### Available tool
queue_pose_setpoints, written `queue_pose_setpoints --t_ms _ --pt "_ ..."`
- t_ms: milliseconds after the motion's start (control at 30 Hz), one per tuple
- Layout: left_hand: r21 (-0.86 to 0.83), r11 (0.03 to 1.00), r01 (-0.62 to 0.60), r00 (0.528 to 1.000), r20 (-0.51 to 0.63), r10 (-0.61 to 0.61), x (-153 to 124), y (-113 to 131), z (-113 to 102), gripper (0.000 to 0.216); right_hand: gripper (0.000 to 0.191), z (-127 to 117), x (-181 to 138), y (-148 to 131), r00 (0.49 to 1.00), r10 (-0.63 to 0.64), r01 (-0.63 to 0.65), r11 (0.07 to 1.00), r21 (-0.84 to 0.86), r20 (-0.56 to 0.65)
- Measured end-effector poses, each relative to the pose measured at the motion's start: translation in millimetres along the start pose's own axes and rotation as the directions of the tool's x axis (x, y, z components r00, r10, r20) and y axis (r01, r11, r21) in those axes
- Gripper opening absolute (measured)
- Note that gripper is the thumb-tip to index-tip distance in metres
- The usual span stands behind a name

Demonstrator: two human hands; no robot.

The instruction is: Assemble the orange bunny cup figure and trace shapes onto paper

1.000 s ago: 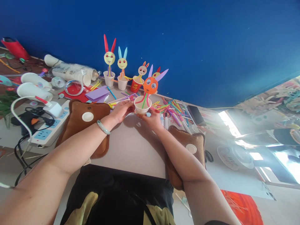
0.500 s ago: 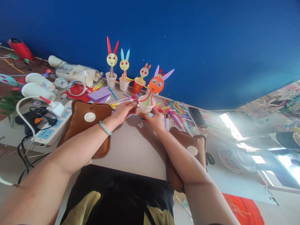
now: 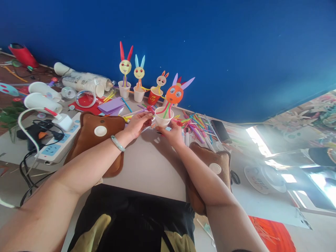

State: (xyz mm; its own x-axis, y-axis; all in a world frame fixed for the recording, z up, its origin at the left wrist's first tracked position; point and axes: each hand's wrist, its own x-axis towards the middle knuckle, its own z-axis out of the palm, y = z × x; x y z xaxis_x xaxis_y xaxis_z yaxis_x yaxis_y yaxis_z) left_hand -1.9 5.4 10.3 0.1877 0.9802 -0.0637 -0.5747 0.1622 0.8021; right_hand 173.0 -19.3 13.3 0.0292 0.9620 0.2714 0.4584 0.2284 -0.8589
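My right hand (image 3: 172,133) holds a white paper cup (image 3: 163,120) from below and the right side, thumb across its lower front. Out of the cup rise pink and green strips bearing an orange round paper head (image 3: 174,95) with drawn eyes and purple ears. Left of the cup, the fingers of my left hand (image 3: 140,124) are pinched together close to its wall; what lies between them is hidden. A small red piece (image 3: 149,108) shows just above those fingertips, and another red piece (image 3: 180,123) shows beside the right hand.
Several rabbit-faced cup figures (image 3: 139,93) stand along the blue wall. Brown cushioned pads (image 3: 105,154) flank my arms. Colourful strips (image 3: 196,127) and a dark phone (image 3: 221,131) lie right; a power strip (image 3: 59,141), purple paper (image 3: 111,106) and stacked paper cups (image 3: 84,85) lie left.
Both hands and the cup figure stay almost in place. A thin white strip seen near the left fingers earlier now shows less clearly.
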Motion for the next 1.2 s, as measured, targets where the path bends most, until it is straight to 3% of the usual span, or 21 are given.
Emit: queue_pose_setpoints --t_ms 500,1033,1200 --pt "-0.002 1.0 -0.006 1.0 -0.002 0.006 -1.5 1.5 2.1 0.025 0.042 1.7 -2.7 -4.7 0.998 -0.006 0.004 0.999 0.037 0.057" --pt "0.022 0.999 -0.026 0.998 0.05 0.025 -2.6 1.9 1.6 0.029 0.045 0.2 -1.9 -6.5 1.0 0.024 -0.024 0.999 0.039 0.008" --pt "0.055 0.998 -0.034 0.982 0.188 0.023 0.9 -5.7 -4.6 0.04 0.047 -2.5 -0.9 -4.5 0.998 0.056 -0.057 0.996 0.069 0.015"
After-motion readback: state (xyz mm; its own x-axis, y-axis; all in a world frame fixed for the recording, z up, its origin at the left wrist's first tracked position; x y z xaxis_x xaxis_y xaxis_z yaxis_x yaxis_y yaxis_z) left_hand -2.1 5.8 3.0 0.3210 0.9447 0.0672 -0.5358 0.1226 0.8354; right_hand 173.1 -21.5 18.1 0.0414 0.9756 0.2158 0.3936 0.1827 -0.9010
